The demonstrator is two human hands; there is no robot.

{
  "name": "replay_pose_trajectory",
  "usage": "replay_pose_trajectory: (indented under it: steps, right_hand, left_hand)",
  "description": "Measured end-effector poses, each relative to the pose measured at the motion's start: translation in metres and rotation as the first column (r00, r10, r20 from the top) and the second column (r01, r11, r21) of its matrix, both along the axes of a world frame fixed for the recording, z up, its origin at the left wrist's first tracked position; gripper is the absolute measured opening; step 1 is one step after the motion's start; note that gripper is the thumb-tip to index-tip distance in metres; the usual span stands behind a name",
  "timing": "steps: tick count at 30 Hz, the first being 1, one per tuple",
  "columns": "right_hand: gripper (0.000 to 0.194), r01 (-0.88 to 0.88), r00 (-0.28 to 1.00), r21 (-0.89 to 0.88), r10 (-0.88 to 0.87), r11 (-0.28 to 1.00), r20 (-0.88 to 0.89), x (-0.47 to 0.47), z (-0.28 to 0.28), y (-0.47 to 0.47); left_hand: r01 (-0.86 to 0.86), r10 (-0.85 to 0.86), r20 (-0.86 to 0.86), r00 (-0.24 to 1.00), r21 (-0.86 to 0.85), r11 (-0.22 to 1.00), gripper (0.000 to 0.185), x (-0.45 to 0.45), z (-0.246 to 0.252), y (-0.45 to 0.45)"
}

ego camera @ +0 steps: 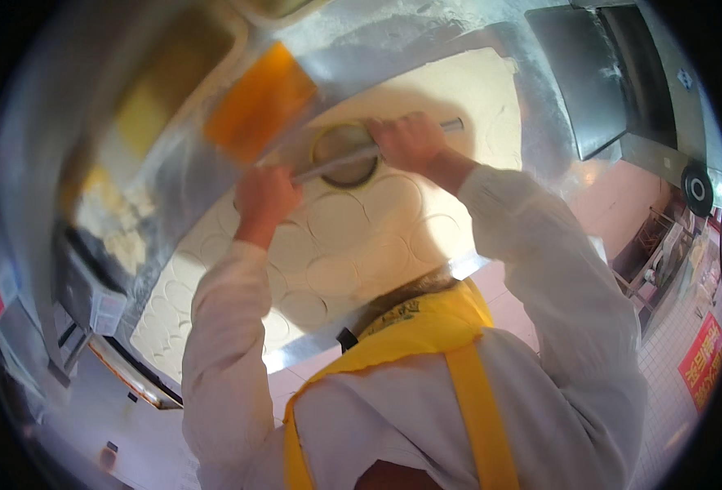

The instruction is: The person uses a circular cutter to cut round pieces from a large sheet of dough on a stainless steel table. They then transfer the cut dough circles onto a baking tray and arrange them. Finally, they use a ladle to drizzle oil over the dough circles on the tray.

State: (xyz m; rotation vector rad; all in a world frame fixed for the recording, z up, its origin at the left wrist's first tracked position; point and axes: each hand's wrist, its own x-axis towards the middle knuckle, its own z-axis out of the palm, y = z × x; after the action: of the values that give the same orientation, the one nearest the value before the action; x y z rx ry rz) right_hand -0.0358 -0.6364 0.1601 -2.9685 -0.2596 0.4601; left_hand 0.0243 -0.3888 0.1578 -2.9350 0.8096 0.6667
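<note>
A large sheet of rolled dough (336, 239) lies on the metal worktable, marked with many cut circles. My left hand (267, 195) and my right hand (411, 142) grip the two sides of a metal bar (342, 160). Between them, the bar crosses over a round cutter (345, 177) with a yellowish rim, which rests on the dough. The bar's far end sticks out to the right of my right hand. How the bar and the cutter meet is blurred.
A blurred orange rectangular thing (263, 101) is beyond my left hand. Tubs (238, 37) stand at the upper left, with dough scraps (122, 239) below them. A dark metal panel (575, 73) is at the upper right. The table's near edge (306, 352) lies by my yellow apron.
</note>
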Motion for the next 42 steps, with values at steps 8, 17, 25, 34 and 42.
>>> replay_pose_trajectory:
  steps: [8, 17, 25, 34, 42]
  right_hand:
    - [0.024, 0.070, 0.993, 0.032, -0.066, 0.997, -0.101, 0.001, 0.058, -0.030]
    - [0.021, 0.047, 0.995, 0.090, -0.054, 0.995, 0.081, 0.004, 0.041, -0.093]
    - [0.018, 0.054, 0.977, -0.007, -0.051, 0.999, 0.206, 0.001, -0.015, -0.094]
    - [0.027, 0.100, 0.982, 0.178, -0.126, 0.979, 0.141, 0.013, 0.057, -0.116]
    - [0.024, 0.081, 0.988, -0.191, -0.053, 0.978, 0.146, 0.034, 0.150, -0.210]
  left_hand:
    - [-0.054, 0.049, -0.034, 0.998, -0.159, 0.986, 0.020, 0.005, 0.075, -0.031]
    - [0.042, -0.035, 0.046, 0.998, -0.143, 0.989, 0.017, 0.012, 0.029, -0.100]
    - [-0.007, 0.008, 0.009, 1.000, -0.098, 0.995, 0.016, 0.016, -0.001, -0.097]
    - [0.109, -0.098, 0.085, 0.992, -0.133, 0.985, 0.029, 0.026, 0.075, -0.125]
    - [0.181, -0.146, 0.166, 0.975, -0.219, 0.959, 0.032, 0.062, 0.137, -0.210]
